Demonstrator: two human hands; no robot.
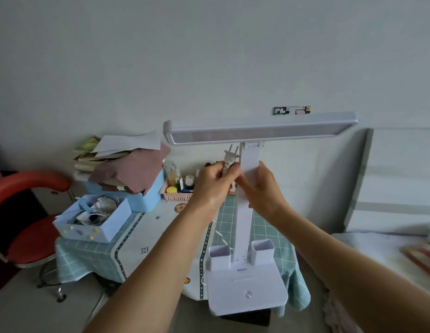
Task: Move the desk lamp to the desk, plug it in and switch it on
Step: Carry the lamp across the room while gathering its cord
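presently both hands up at the white desk lamp (247, 212); right hand (262, 186) wrapped round its upright post; left hand (215, 182) pinching the plug (229, 158), prongs up; lamp base over the near edge of the desk (146, 236); thin cord (220, 236) trailing beside the base; lamp unlit.
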